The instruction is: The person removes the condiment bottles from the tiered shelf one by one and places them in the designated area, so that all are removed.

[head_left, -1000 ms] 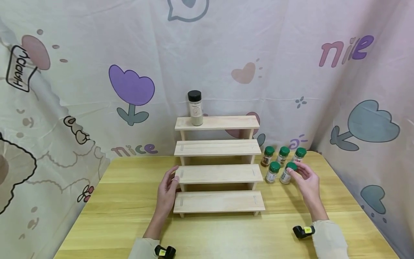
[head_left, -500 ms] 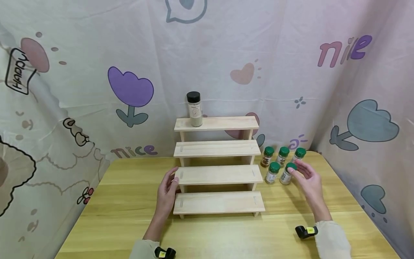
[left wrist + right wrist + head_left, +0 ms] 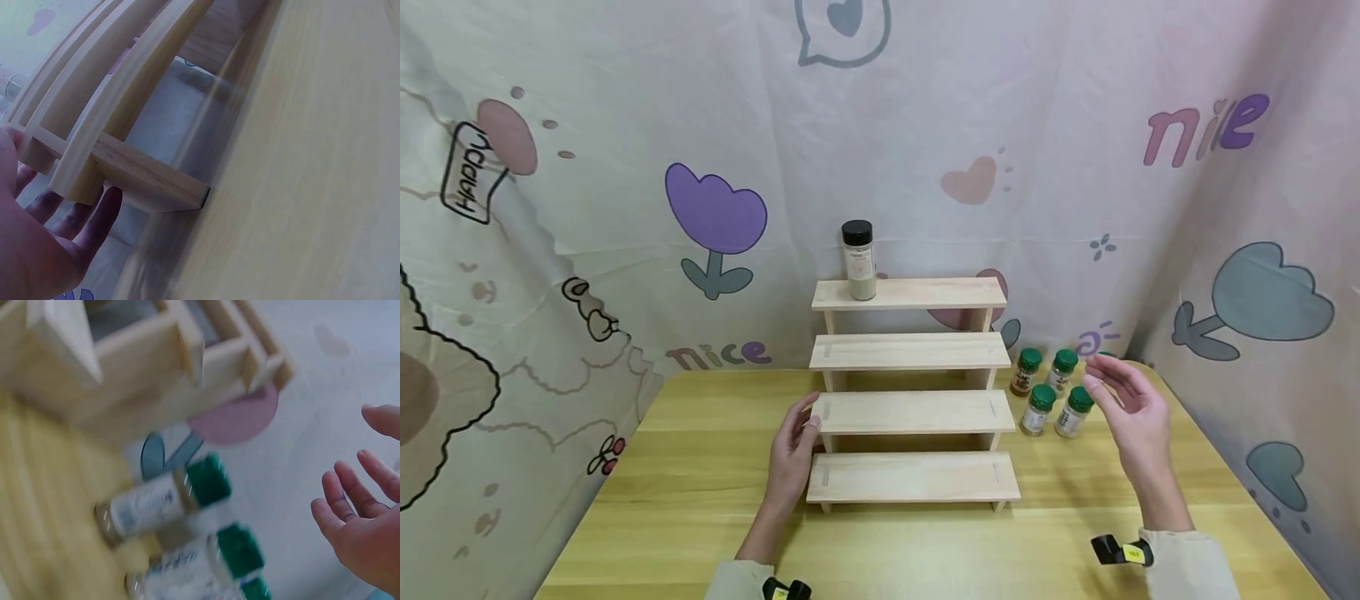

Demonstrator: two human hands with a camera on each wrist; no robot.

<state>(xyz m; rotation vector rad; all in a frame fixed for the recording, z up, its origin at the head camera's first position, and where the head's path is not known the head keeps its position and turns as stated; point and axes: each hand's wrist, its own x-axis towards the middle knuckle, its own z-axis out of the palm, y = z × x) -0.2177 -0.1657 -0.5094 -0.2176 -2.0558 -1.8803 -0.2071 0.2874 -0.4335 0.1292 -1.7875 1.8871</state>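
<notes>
My left hand (image 3: 792,450) holds the left end of a light wooden tiered shelf (image 3: 913,412). In the left wrist view its fingers (image 3: 100,219) lie against the ends of the shelf boards. My right hand (image 3: 1135,417) is raised beside a group of small spice jars with green caps, its fingers loosely bent and nothing in them. Nearest to it stands one white-labelled jar (image 3: 1072,412); another jar (image 3: 1037,410) is to its left. Behind them are a brown jar (image 3: 1025,372) and a further jar (image 3: 1062,372). One more jar is mostly hidden behind the right hand.
A taller clear jar with a black cap (image 3: 860,260) stands at the left of the shelf's top tier. Under everything is a wooden tabletop (image 3: 700,483). A patterned cloth (image 3: 1037,125) hangs behind and at both sides.
My right hand has come away from the front right jar, moving up and to the right. That jar still stands on the table. The left hand stays at the shelf; the head view shifted slightly.
</notes>
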